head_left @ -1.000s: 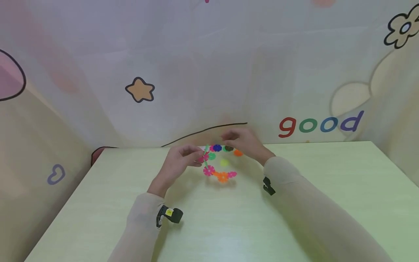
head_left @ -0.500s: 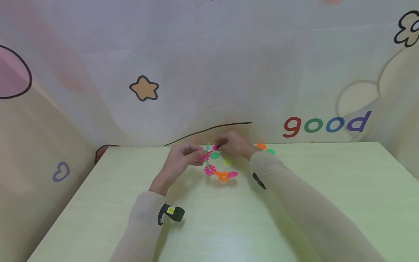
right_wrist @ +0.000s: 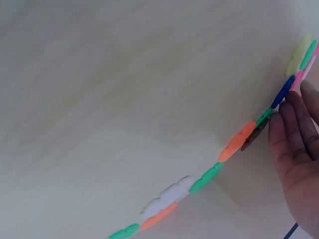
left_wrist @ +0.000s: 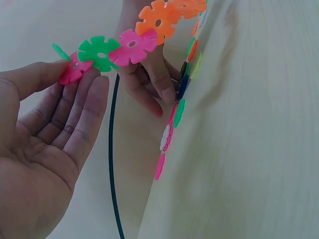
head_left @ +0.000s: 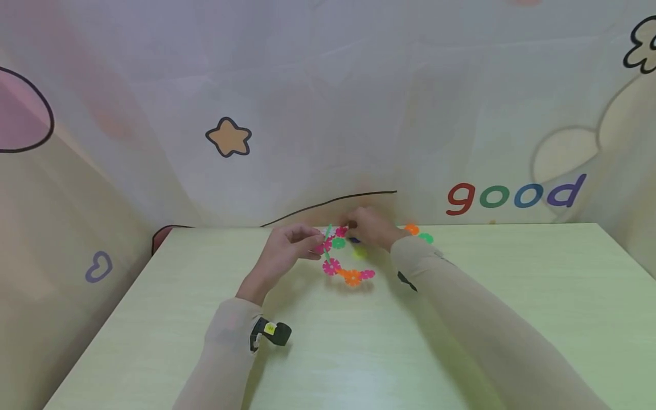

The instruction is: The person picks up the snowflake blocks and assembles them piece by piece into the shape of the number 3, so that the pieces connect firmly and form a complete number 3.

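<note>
My left hand pinches the end of a chain of interlocked plastic snowflake discs between thumb and fingers. In the left wrist view it holds a pink disc; linked on are a green disc, another pink disc and an orange disc. The chain hangs above the table. My right hand reaches down at the table's far edge, fingers fairly straight, among loose discs. Its fingertips are at or beside a dark blue disc; the right wrist view does not show a firm grip.
Loose discs lie in a row along the far edge of the table: a green disc, a yellow disc, an orange disc, a white disc and others. A printed cloth backdrop stands right behind.
My right hand has moved left and down to the loose discs, uncovering orange and green ones on its right. The dark blue disc has shifted slightly right. My left hand keeps its hold.
</note>
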Motion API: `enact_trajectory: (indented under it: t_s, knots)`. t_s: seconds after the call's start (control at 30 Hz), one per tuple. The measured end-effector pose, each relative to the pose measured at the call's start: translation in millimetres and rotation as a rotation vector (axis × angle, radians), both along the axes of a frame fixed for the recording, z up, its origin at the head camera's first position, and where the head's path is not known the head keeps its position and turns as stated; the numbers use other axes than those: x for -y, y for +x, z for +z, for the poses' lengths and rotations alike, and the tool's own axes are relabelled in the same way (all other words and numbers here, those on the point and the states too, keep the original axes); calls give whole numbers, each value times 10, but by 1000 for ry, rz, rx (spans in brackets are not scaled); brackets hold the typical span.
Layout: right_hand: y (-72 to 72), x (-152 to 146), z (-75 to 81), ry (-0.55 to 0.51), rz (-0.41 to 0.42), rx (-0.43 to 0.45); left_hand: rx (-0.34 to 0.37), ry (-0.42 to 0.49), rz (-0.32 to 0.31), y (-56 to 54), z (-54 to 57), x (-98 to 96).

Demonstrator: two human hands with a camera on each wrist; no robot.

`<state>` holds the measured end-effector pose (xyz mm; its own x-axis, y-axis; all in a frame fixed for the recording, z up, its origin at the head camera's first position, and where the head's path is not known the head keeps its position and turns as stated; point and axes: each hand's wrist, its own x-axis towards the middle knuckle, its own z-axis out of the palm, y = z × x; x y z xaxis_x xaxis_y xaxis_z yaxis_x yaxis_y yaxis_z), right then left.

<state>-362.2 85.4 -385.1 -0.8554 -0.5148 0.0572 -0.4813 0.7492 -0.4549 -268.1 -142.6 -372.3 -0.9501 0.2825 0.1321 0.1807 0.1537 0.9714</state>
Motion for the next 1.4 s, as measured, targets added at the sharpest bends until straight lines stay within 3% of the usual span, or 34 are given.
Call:
enact_trajectory:
  t_s: [0.2,0.4,0.73,0.93,1.07,1.23,1.4]
  knots:
    - [11,51,32,71,39,-27,6,-8,7,-6,-22,-4]
    - [13,72,35,86,-1,2,11,-27,11,-7,-15,-11]
    - [-2,70,52,118,2,33,18,-32,5,-5,-8,-11]
    - [34,43,71,125,-8,17,8,-34,-6,16,2,-15]
    - [129,-48,59,-6,-46,63,-5,-31,-24,36,13,-39]
    - [383,-251,97,-369,-122,202,-13,-9,-42,38,10,-84]
    - [697,-400,229,-669,-186,224,-35,-22,-52,56,16,-122]
